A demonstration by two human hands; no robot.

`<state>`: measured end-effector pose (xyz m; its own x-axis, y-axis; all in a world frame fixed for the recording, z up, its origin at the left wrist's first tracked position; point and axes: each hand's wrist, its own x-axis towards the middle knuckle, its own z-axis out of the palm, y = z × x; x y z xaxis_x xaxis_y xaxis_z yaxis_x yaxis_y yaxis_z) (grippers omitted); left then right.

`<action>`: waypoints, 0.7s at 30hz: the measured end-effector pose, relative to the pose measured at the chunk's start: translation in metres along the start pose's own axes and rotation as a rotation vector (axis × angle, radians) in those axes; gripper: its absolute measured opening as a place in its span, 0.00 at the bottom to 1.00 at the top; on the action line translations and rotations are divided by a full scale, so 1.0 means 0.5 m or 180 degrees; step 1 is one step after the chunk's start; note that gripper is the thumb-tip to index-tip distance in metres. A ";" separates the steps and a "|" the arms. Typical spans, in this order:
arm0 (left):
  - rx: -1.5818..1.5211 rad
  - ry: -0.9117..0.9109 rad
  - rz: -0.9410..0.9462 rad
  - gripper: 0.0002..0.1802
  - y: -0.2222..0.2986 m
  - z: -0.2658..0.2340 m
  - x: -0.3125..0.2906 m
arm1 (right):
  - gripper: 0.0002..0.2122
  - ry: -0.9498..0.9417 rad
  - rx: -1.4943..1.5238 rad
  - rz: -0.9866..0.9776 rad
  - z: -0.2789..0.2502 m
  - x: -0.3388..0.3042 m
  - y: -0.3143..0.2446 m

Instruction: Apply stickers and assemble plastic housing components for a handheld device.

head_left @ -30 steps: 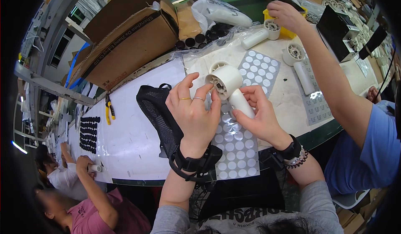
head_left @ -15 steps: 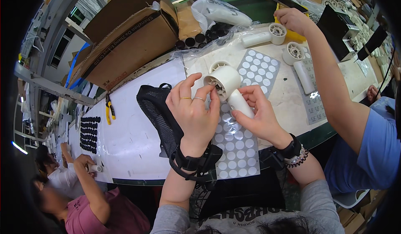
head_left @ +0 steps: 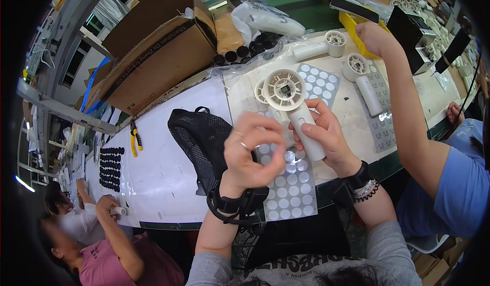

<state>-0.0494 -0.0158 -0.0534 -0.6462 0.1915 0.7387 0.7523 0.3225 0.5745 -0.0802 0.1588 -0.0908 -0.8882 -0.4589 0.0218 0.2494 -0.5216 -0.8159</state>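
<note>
My right hand [head_left: 332, 138] is closed around the handle of a white handheld fan [head_left: 311, 135], whose round head faces up and shows spokes and a small dark part at its hub. My left hand [head_left: 255, 150] is just left of the handle, apart from it, with curled fingers blurred by motion; whether anything is in them cannot be made out. Another white fan [head_left: 260, 93] lies partly hidden behind the held one. Under my hands is a grey sheet of round white stickers [head_left: 291, 196]; a second sticker sheet [head_left: 319, 84] lies beyond.
A black mesh bag [head_left: 196, 138] lies by my left forearm, with yellow-black pliers [head_left: 136, 139] and rows of black pieces [head_left: 111, 168] farther left. A cardboard box [head_left: 153, 66] stands behind. At right, a co-worker's arm [head_left: 408, 102] reaches to a yellow bin [head_left: 352, 28], past more fans [head_left: 365, 84].
My left hand has come away from the fan head and moved down. My right hand has turned the fan so its spoked face points up. The co-worker's hand at right has shifted slightly.
</note>
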 end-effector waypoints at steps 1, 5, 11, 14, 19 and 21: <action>-0.0385 -0.0423 0.0112 0.07 -0.002 -0.006 0.001 | 0.20 -0.0063 0.0026 -0.0041 -0.001 0.000 -0.001; -0.0049 -0.0651 0.0076 0.07 0.009 0.000 -0.010 | 0.20 -0.0201 0.0111 -0.0135 -0.003 0.000 0.000; 0.1163 0.0938 -0.0154 0.13 0.011 0.015 -0.005 | 0.20 -0.0428 -0.0057 0.0022 0.006 -0.008 -0.003; 0.1495 0.0928 -0.0266 0.15 -0.001 0.003 -0.008 | 0.20 -0.0497 -0.0246 0.0081 0.014 -0.001 0.011; 0.1531 0.0764 -0.0433 0.15 -0.002 -0.003 0.003 | 0.20 -0.0426 -0.0571 -0.0025 0.013 -0.005 0.012; 0.1512 0.0744 -0.0539 0.14 -0.005 -0.002 0.005 | 0.20 -0.0394 -0.0709 -0.0075 0.012 -0.004 0.012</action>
<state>-0.0526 -0.0168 -0.0526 -0.6667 -0.0926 0.7396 0.4650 0.7238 0.5098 -0.0748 0.1523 -0.0925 -0.8353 -0.5403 0.1016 0.1260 -0.3681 -0.9212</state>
